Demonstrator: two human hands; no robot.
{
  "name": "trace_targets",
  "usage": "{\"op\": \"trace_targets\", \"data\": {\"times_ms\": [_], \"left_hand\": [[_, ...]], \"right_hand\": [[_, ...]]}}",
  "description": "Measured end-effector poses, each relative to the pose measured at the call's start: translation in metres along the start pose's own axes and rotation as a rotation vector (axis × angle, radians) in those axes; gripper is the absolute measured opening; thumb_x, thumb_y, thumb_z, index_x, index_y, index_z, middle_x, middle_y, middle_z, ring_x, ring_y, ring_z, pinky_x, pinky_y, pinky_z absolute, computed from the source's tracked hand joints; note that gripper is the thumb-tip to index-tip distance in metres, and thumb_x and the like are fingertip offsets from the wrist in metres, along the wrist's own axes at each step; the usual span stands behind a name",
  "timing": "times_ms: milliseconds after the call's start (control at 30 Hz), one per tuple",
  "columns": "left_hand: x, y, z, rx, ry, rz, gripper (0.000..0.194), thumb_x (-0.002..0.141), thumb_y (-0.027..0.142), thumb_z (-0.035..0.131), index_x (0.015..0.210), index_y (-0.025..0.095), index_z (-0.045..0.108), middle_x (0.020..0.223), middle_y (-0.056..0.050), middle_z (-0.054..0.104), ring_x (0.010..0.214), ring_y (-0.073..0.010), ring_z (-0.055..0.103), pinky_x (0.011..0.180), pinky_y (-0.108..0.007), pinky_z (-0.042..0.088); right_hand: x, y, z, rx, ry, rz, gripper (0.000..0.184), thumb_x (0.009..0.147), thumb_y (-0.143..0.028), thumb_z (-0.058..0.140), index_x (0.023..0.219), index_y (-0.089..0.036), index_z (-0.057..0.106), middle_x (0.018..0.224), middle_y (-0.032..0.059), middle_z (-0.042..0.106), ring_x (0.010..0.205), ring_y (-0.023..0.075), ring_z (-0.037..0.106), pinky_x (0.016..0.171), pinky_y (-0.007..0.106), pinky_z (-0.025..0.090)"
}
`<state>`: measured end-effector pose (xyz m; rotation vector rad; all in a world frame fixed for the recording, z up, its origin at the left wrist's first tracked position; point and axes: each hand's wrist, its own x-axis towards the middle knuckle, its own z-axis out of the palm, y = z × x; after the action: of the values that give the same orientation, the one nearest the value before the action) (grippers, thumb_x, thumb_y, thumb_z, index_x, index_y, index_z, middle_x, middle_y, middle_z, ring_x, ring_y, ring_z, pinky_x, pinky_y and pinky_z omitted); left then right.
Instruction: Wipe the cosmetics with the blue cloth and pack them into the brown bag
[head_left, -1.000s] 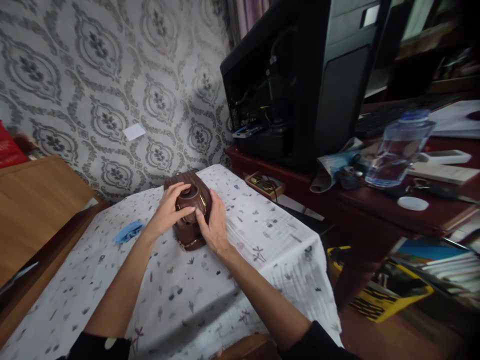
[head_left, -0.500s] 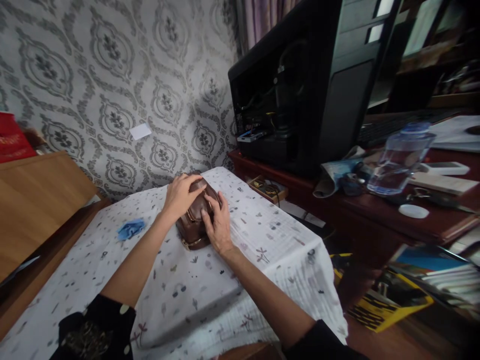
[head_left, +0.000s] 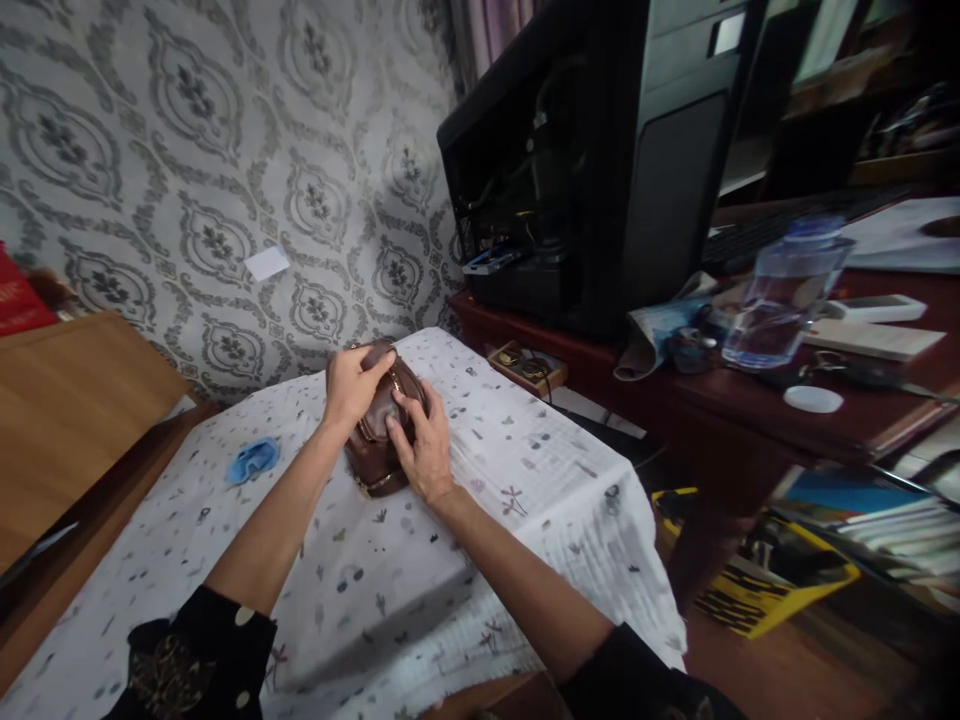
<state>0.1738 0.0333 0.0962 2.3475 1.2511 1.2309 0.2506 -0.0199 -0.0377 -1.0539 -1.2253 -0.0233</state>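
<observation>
A small brown leather bag (head_left: 377, 458) with gold-coloured zips lies on a white patterned tablecloth (head_left: 450, 600). My left hand (head_left: 351, 388) grips its far left side, the thumb laid across the top near the upper zip. From the right, my right hand (head_left: 426, 445) holds the bag, its thumb on the front face and its fingers along the zip edge. Both hands hide parts of the bag. Whether a zip pull is pinched I cannot make out. On the cloth left of the bag is a crumpled blue piece (head_left: 253, 460), like a face mask.
At the right, a dark red desk (head_left: 847, 440) holds a black computer case (head_left: 675, 190), a clear water bottle (head_left: 780, 300) and a white lid (head_left: 813, 399). A yellow box (head_left: 787, 590) stands below. A wooden board (head_left: 90, 410) borders the left; patterned wallpaper rises behind.
My left thumb has shifted slightly along the top of the bag, uncovering more of the upper zip. The whole view has turned a little, so everything sits slightly further left.
</observation>
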Motion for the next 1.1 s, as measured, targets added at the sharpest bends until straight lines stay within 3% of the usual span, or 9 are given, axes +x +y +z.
{"op": "trace_targets", "data": {"times_ms": [100, 167, 233, 300, 433, 567, 700, 900, 1100], "left_hand": [[-0.005, 0.004, -0.007, -0.040, -0.059, 0.069, 0.032, 0.082, 0.046, 0.058, 0.070, 0.017, 0.063, 0.066, 0.001, 0.060, 0.064, -0.0158, 0.053, 0.065, -0.027, 0.043], [-0.007, 0.002, -0.016, -0.036, -0.108, 0.136, 0.024, 0.082, 0.040, 0.060, 0.080, 0.018, 0.067, 0.082, -0.003, 0.070, 0.080, -0.0198, 0.062, 0.079, -0.030, 0.047], [-0.009, -0.005, -0.027, -0.015, -0.123, 0.175, 0.022, 0.079, 0.034, 0.064, 0.094, 0.019, 0.069, 0.102, -0.006, 0.072, 0.098, -0.0231, 0.064, 0.092, -0.034, 0.046], [-0.013, -0.013, -0.039, 0.037, -0.097, 0.151, 0.028, 0.076, 0.031, 0.068, 0.102, 0.020, 0.068, 0.110, -0.007, 0.071, 0.104, -0.0245, 0.063, 0.093, -0.035, 0.046], [-0.024, -0.021, -0.056, 0.189, -0.038, 0.004, 0.020, 0.076, 0.035, 0.071, 0.089, 0.020, 0.068, 0.088, -0.004, 0.071, 0.082, -0.0216, 0.064, 0.075, -0.031, 0.047], [-0.031, -0.021, -0.058, 0.248, -0.017, -0.068, 0.019, 0.080, 0.036, 0.068, 0.071, 0.020, 0.062, 0.070, 0.000, 0.067, 0.069, -0.0188, 0.060, 0.065, -0.029, 0.041], [-0.034, -0.024, -0.054, 0.252, 0.051, 0.004, 0.023, 0.085, 0.032, 0.060, 0.066, 0.020, 0.057, 0.069, 0.000, 0.063, 0.067, -0.0167, 0.057, 0.065, -0.028, 0.039], [-0.044, -0.024, -0.053, 0.226, 0.095, 0.118, 0.033, 0.086, 0.028, 0.057, 0.059, 0.021, 0.039, 0.063, 0.003, 0.043, 0.060, -0.0137, 0.044, 0.059, -0.027, 0.031], [-0.056, -0.016, -0.052, 0.304, 0.113, 0.237, 0.031, 0.088, 0.025, 0.052, 0.061, 0.022, 0.036, 0.066, 0.002, 0.043, 0.066, -0.0161, 0.045, 0.063, -0.029, 0.032]], "right_hand": [[0.000, 0.000, -0.001, 0.000, -0.007, -0.006, 0.038, 0.099, -0.039, 0.048, 0.131, -0.022, 0.061, 0.149, 0.0170, 0.040, 0.143, 0.0292, 0.038, 0.115, 0.051, 0.038], [0.000, 0.000, -0.002, 0.005, -0.011, -0.010, 0.039, 0.100, -0.040, 0.047, 0.131, -0.021, 0.060, 0.149, 0.0176, 0.039, 0.144, 0.0295, 0.037, 0.116, 0.051, 0.037], [0.000, 0.000, -0.003, 0.003, -0.015, -0.013, 0.040, 0.099, -0.042, 0.049, 0.131, -0.021, 0.060, 0.149, 0.0177, 0.038, 0.144, 0.0302, 0.037, 0.116, 0.052, 0.037], [0.000, 0.000, -0.003, -0.005, -0.029, -0.012, 0.044, 0.095, -0.046, 0.054, 0.132, -0.022, 0.058, 0.150, 0.0176, 0.037, 0.144, 0.0315, 0.036, 0.115, 0.053, 0.037], [0.002, 0.000, -0.003, -0.022, -0.066, 0.009, 0.057, 0.087, -0.057, 0.062, 0.132, -0.022, 0.055, 0.151, 0.0184, 0.036, 0.145, 0.0348, 0.035, 0.111, 0.057, 0.039], [0.003, 0.001, -0.001, -0.035, -0.068, 0.010, 0.067, 0.082, -0.065, 0.064, 0.132, -0.022, 0.053, 0.149, 0.0194, 0.036, 0.142, 0.0379, 0.037, 0.109, 0.060, 0.040], [0.002, 0.004, 0.001, -0.044, -0.061, -0.009, 0.065, 0.085, -0.066, 0.059, 0.133, -0.023, 0.050, 0.149, 0.0190, 0.034, 0.142, 0.0379, 0.036, 0.108, 0.061, 0.040], [0.002, 0.004, 0.003, -0.052, -0.050, -0.049, 0.061, 0.089, -0.061, 0.056, 0.136, -0.022, 0.047, 0.148, 0.0201, 0.035, 0.141, 0.0365, 0.036, 0.108, 0.060, 0.040], [0.003, 0.003, 0.002, -0.076, -0.068, -0.024, 0.061, 0.088, -0.059, 0.059, 0.135, -0.023, 0.047, 0.147, 0.0186, 0.036, 0.141, 0.0354, 0.036, 0.108, 0.058, 0.039]]}}
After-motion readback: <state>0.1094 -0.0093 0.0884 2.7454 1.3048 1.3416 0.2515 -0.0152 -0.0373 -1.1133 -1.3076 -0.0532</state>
